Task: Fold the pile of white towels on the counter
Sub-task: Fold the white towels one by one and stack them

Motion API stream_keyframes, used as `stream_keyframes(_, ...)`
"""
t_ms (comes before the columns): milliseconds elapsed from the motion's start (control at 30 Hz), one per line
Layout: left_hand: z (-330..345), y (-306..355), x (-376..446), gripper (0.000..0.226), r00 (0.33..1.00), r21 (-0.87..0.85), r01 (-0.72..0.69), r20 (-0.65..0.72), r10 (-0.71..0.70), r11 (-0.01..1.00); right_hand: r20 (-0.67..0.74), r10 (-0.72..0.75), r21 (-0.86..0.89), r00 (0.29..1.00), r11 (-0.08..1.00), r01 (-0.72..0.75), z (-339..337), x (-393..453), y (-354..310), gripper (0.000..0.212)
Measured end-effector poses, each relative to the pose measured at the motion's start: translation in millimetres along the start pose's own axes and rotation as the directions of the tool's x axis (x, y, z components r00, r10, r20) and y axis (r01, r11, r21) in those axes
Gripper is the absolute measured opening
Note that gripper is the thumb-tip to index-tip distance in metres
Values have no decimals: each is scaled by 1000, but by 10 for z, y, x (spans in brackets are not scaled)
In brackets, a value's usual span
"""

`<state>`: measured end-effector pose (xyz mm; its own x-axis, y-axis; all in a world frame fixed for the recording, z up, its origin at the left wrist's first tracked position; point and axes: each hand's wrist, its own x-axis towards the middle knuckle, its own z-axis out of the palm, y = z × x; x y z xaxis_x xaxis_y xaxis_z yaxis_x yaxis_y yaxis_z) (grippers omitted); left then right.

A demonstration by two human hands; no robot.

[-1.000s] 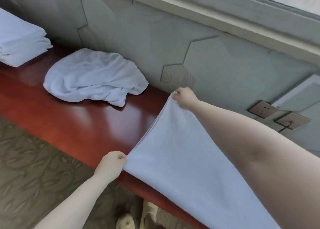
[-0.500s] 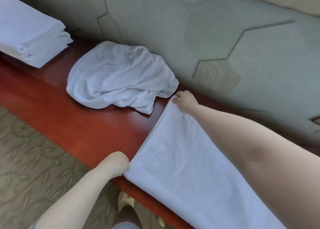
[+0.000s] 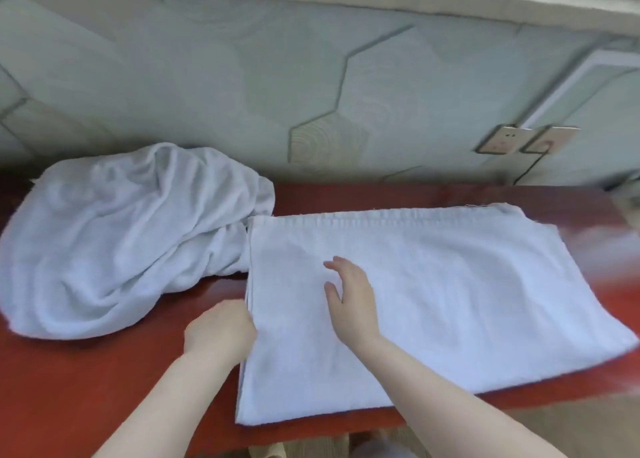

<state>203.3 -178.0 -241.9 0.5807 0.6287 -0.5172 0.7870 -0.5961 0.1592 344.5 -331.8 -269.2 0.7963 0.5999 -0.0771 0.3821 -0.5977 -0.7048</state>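
While a folded white terry towel (image 3: 415,301) lies flat on the glossy red-brown wooden counter (image 3: 86,388), the left hand (image 3: 220,331) curls at its left edge, seemingly pinching the layers. The right hand (image 3: 349,298) rests on top, fingers relaxed. A crumpled white towel pile (image 3: 121,235) sits just left, touching it.
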Motion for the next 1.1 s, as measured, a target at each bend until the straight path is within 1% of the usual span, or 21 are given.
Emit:
stream_keyframes(33, 10, 185, 32, 23, 990, -15, -119, -80, 118, 993, -5, 38, -104, 999, 994, -38, -46, -175, 124, 38)
stream_keyframes(67, 39, 418, 29, 29, 957, -49, -263, -139, 255, 963, 0, 82, -188, 997, 979, -80, -85, -332, 235, 41)
stream_keyframes(100, 79, 669, 1, 39, 914, -70, -392, -144, 380, 917, 3, 131, -250, 991, 960, -126, -134, -474, 346, 44)
stream_keyframes(133, 176, 897, -52, 49, 869, -56, -492, -103, 485, 869, 3, 183, -302, 983, 937, -173, -193, -609, 452, 47)
stream_keyframes(167, 334, 1079, -102, 58, 834, -9, -551, -58, 549, 835, -10, 231, -344, 973, 913, -221, -260, -739, 559, 50)
stream_keyframes(200, 498, 1202, -167, 64, 826, 53, -563, 2, 564, 825, -33, 271, -378, 962, 888, -263, -332, -863, 657, 51)
stream_keyframes(300, 1020, 1348, -325, 76, 864, 153, -503, 57, 500, 851, -90, 371, -432, 924, 822, -372, -602, -1185, 930, 53)
stream_keyframes(367, 1218, 1354, -360, 79, 892, 198, -446, 19, 451, 873, -115, 419, -458, 901, 782, -422, -780, -1324, 1093, 53)
stream_keyframes(433, 1278, 1405, -364, 78, 923, 199, -371, -29, 384, 907, -126, 443, -457, 887, 768, -449, -928, -1413, 1224, 52)
stream_keyframes(467, 1278, 1475, -372, 78, 939, 166, -330, -42, 341, 929, -127, 450, -440, 884, 773, -456, -991, -1445, 1273, 52)
stream_keyframes(533, 1276, 1686, -412, 78, 951, 87, -297, -65, 303, 951, -148, 458, -388, 876, 788, -478, -1119, -1502, 1370, 50)
stream_keyframes(667, 1400, 2296, -530, 75, 919, 52, -388, -53, 390, 920, -258, 455, -290, 853, 805, -517, -1543, -1582, 1718, 46)
stream_keyframes(733, 1501, 2655, -575, 76, 918, 37, -391, -53, 392, 920, -308, 461, -214, 832, 819, -533, -1858, -1600, 1998, 46)
stream_keyframes(833, 1648, 3177, -679, 77, 945, 3, -319, -75, 318, 948, -349, 493, -95, 797, 827, -554, -2425, -1566, 2495, 49)
stream_keyframes(900, 1734, 3443, -725, 76, 957, 11, -277, -90, 277, 961, -377, 508, -51, 774, 823, -565, -2795, -1440, 2831, 52)
stream_keyframes(967, 1806, 3615, -731, 75, 966, 19, -227, -119, 228, 974, -371, 526, -26, 766, 818, -574, -3110, -1238, 3122, 57)
stream_keyframes(1033, 1838, 3688, -731, 74, 972, 13, -184, -145, 184, 983, -304, 570, 8, 763, 802, -597, -3341, -1004, 3334, 61)
stream_keyframes(1100, 1813, 3679, -742, 72, 977, -15, -173, -127, 169, 985, -226, 616, 48, 755, 781, -623, -3464, -783, 3431, 65)
